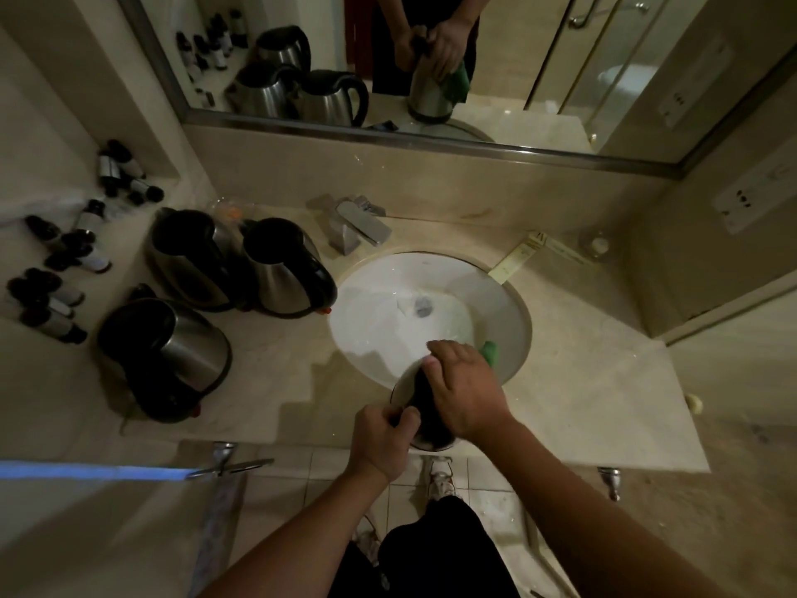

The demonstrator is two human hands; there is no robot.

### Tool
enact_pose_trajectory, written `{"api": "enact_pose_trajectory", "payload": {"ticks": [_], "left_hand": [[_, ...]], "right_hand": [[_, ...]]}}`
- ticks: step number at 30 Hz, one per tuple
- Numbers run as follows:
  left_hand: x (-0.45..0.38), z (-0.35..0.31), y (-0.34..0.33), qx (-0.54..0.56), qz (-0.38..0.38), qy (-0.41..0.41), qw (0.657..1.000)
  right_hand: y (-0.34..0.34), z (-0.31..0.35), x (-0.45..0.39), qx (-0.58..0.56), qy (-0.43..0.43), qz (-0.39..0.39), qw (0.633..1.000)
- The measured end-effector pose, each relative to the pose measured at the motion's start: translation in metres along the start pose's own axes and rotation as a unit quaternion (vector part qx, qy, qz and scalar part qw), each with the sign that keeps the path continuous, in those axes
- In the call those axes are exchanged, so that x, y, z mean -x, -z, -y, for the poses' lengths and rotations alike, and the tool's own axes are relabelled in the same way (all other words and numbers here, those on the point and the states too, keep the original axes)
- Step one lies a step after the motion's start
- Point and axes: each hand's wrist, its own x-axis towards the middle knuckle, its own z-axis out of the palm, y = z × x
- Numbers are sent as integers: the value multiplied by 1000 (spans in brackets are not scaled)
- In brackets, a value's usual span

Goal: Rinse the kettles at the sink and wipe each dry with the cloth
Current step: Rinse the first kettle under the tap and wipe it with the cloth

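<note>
Dim bathroom light falls on a pale marble counter [560,381] with a white round sink [388,304] set into it and a chrome faucet [358,228] behind the bowl. At the near rim of the sink a steel kettle [425,425] stands, mostly hidden from above by the 2 hands — only its dark lid and a sliver of its rim show. The left hand [381,438] has its fingers curled round the kettle's black handle at the near side. The right hand [463,390] lies over the top and far side of the kettle, fingers bent down against it and pressing a green cloth [491,352], of which just a small fold peeks out past the knuckles over the basin. How far the cloth wraps round the body cannot be made out here; the mirror [517,79] above the backsplash shows the cloth against the kettle's side under that hand.

Left of the sink 3 more steel kettles [276,274] with black lids stand on the counter, 2 side by side just beside the bowl and 1 nearer the front edge. Small dark-capped bottles [56,295] lie scattered at the far left, too blurred to read. A flat paper-wrapped item [517,258] rests right of the sink rim.
</note>
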Motion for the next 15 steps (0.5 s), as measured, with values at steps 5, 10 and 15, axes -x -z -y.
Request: {"api": "enact_pose_trajectory", "payload": {"ticks": [5,10,15], "left_hand": [[3,1,1,13,13,6,1000],[2,-5,22,85,144,62,984],[15,-8,24,-10,195,91,976]], "right_hand": [[-34,2,59,-3,-4,-82,997],[-32,-6,48,-36,48,-96,994],[-41,7,51,-148,-89,-145,974]]}}
